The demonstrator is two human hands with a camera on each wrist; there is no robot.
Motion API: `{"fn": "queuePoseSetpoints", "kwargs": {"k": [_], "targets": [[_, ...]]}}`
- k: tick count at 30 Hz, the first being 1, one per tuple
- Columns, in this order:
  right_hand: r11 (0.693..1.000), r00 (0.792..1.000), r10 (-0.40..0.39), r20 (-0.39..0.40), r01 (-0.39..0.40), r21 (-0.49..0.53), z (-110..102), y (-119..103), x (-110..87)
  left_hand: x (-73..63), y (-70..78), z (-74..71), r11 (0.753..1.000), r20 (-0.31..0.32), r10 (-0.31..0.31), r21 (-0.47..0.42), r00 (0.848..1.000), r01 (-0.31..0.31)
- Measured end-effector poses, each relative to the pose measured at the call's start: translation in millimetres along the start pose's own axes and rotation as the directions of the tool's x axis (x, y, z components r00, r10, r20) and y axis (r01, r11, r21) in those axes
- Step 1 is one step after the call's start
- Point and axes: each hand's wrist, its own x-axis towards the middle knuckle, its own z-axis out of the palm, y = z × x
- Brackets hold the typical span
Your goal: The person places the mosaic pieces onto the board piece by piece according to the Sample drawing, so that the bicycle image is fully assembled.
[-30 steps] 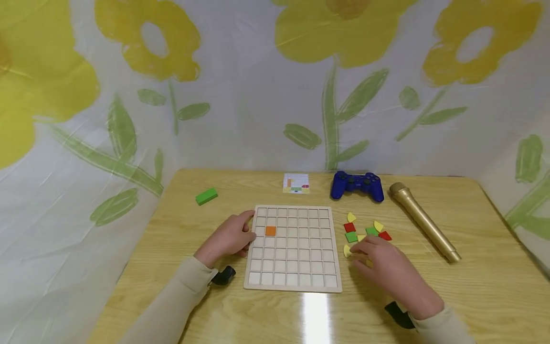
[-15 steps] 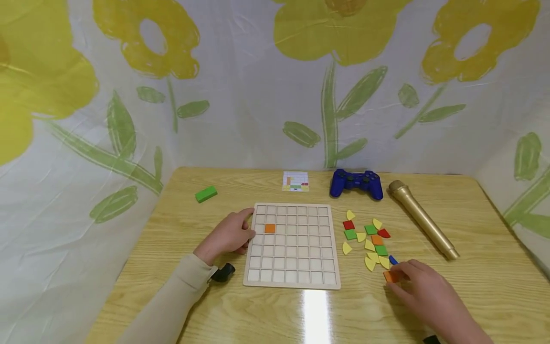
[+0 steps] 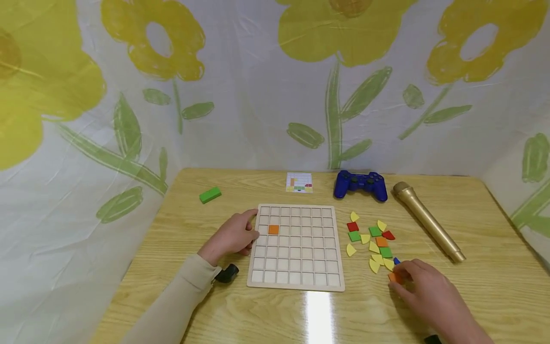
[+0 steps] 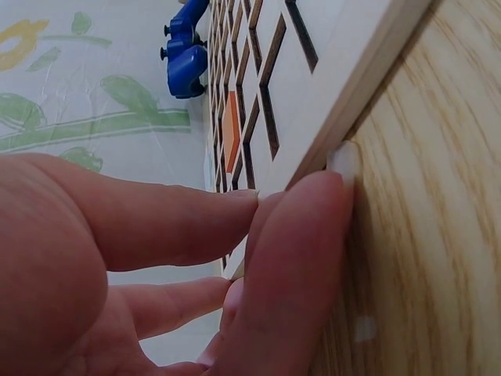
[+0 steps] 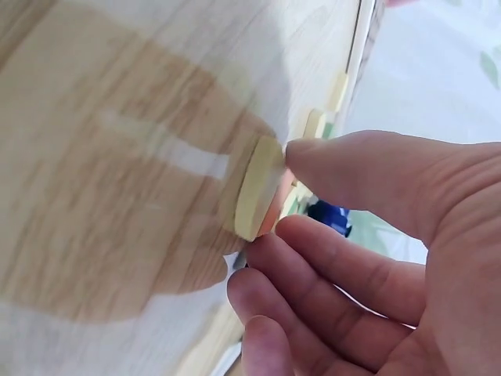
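My left hand [image 3: 232, 234] holds the left edge of a wooden grid board [image 3: 296, 287], thumb and fingers right at its rim in the left wrist view. One orange square tile [image 3: 273, 230] sits in a cell at the board's upper left. At the right, my right hand [image 3: 429, 289] pinches another orange square tile [image 3: 393, 277] between thumb and fingers. The right wrist view has this tile [image 5: 258, 188] on edge, its pale wooden side facing the camera. A small blue piece [image 3: 396, 261] shows just past those fingertips.
Right of the board lie several yellow quarter-circle pieces [image 3: 374, 265], green squares [image 3: 385, 252], red pieces [image 3: 388, 235] and an orange square [image 3: 381, 241]. Behind are a pattern card [image 3: 299, 183], blue game controller [image 3: 361, 185], gold microphone [image 3: 429, 222] and green block [image 3: 210, 195].
From over the loose pieces, my right hand has moved right and toward me, and it has pinched an orange square tile. My left hand has stayed at the board's edge.
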Motion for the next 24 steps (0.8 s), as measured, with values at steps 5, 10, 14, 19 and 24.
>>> {"fn": "queuePoseSetpoints", "kwargs": {"k": [5, 10, 14, 19, 24], "targets": [[1.000, 1.000, -0.016, 0.000, 0.016, 0.000, 0, 0, 1.0, -0.2, 0.5, 0.1, 1.000, 0.000, 0.007, 0.005, 1.000, -0.007], [1.000, 1.000, -0.013, 0.017, 0.013, 0.004, -1, -2, 2.4, -1.7, 0.8, -0.6, 1.000, -0.002, -0.002, 0.005, 1.000, 0.002], [0.999, 0.999, -0.048, -0.008, 0.048, 0.004, -2, -6, 2.7, -1.9, 0.9, -0.9, 1.000, -0.004, 0.000, 0.007, 1.000, 0.000], [0.991, 0.990, -0.131, -0.047, 0.131, 0.002, -3, -17, 9.7, -2.5, 0.8, -1.5, 1.000, -0.009, 0.004, 0.009, 1.000, -0.004], [0.980, 0.979, -0.197, -0.050, 0.198, 0.021, -1, -36, 25.5, -2.7, 0.0, -0.8, 1.000, -0.008, 0.011, 0.020, 1.000, -0.010]]}}
